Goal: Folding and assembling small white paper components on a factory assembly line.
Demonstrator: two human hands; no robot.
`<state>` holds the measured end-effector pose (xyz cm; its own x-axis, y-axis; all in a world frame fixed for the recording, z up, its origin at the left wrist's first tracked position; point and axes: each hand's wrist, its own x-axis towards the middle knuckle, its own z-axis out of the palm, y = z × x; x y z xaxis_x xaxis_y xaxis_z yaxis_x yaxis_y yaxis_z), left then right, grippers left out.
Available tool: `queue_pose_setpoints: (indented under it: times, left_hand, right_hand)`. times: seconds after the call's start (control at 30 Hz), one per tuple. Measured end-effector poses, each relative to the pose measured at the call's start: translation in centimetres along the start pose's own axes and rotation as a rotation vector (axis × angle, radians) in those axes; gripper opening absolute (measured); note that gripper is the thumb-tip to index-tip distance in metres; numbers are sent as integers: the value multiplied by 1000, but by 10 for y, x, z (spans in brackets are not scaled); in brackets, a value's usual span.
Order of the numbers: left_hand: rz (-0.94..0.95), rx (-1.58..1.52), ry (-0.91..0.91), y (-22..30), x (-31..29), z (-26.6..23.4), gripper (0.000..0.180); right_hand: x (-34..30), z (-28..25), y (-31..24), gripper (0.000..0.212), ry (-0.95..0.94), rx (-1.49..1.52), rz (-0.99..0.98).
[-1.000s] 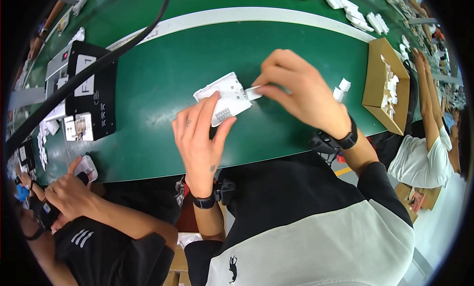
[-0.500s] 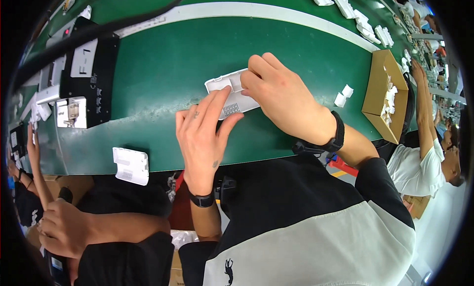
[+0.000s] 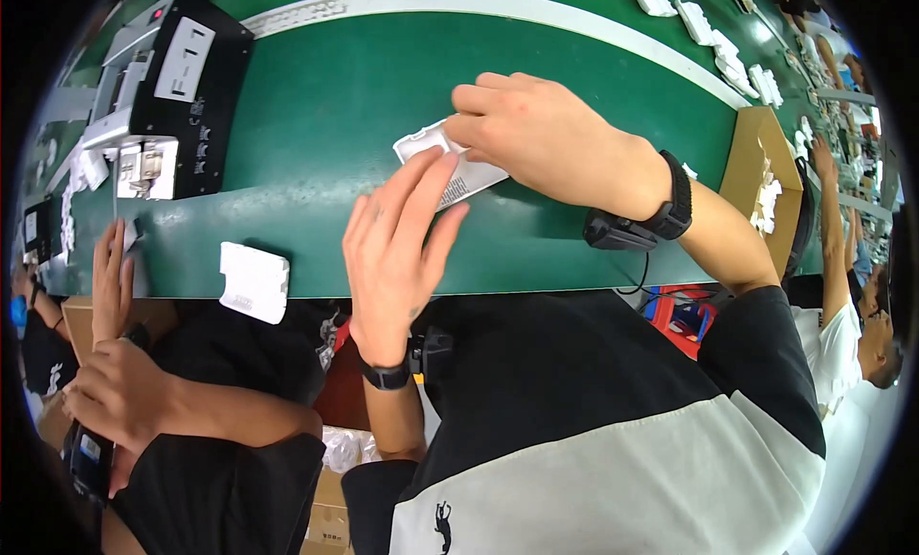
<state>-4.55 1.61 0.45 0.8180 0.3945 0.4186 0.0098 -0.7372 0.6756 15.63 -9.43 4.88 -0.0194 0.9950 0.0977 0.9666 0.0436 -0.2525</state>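
Both my hands are at a white plastic cover with a raised rim and fine print, lying at a slant on the green bench. My left hand comes from the near side, its long fingers stretched onto the cover's left part and its thumb by the near edge. My right hand is closed over the cover's far right part, fingers curled and pressed together. That hand hides whatever lies under its fingertips. A second white cover lies at the bench's near edge, left of my left hand.
A black machine with a metal fixture stands at the left. An open cardboard box holding white pieces is at the right. More white parts line the far right. A co-worker's hand rests near the bench edge at left.
The view has shifted, and the black cable across the upper left has gone from it. My right hand now covers more of the cover. The small white pieces are mostly hidden behind my right wrist.
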Motion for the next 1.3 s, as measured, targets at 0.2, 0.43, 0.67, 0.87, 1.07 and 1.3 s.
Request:
queue_pose_setpoints:
  times: [0.2, 0.43, 0.67, 0.87, 1.07, 1.3]
  left_hand:
    - [-240, 541, 302, 4, -32, -59, 45]
    - [-436, 453, 133, -8, -35, -65, 55]
    - [-418, 52, -18, 24, -5, -27, 55]
    - [-272, 5, -200, 41, 19, -12, 51]
    - [-11, 188, -318, 10, 29, -2, 53]
    - [-4, 101, -195, 6, 19, 12, 53]
  right_hand:
    - [7, -13, 81, 12, 128, -264, 165]
    - [-71, -84, 113, 13, 429, -179, 601]
    - [-226, -51, 25, 28, 237, -22, 1353]
    - [-209, -24, 20, 21, 336, 207, 1168]
    - [-160, -38, 28, 23, 365, 573, 974]
    - [-120, -1, 24, 9, 365, 83, 622]
